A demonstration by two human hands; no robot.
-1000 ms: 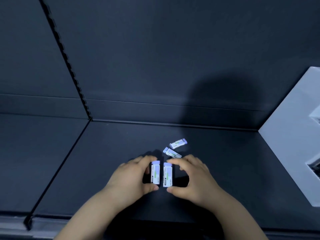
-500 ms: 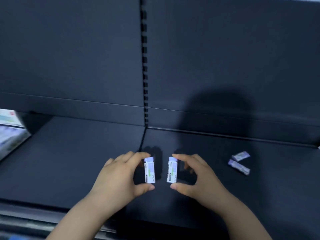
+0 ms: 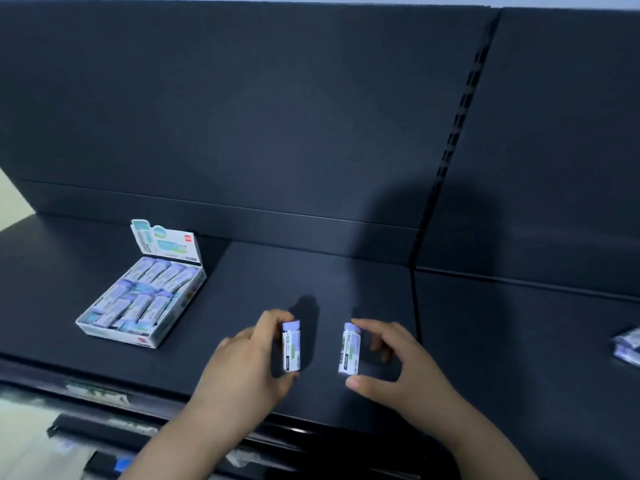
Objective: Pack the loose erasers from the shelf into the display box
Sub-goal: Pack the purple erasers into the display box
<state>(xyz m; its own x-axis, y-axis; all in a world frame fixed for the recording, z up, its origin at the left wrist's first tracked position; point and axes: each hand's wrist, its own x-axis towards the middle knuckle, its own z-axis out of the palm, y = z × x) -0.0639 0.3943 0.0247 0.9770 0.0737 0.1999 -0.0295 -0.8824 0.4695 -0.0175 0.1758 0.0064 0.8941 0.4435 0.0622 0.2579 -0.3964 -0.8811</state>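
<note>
Since the view swung left, the box (image 3: 180, 308) has come into sight on the matt dark shelf (image 3: 329, 271), nearly full, so packing is close. To its right, the left hand (image 3: 242, 358) pinches one eraser (image 3: 291, 348) in curled fingers and the right hand (image 3: 398, 368) a second eraser (image 3: 349, 351). They are small lilac blocks in glossy paper sleeves; the box is thin card.

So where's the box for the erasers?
In the head view the display box sits on the dark shelf at left, apart from the left hand.
</note>
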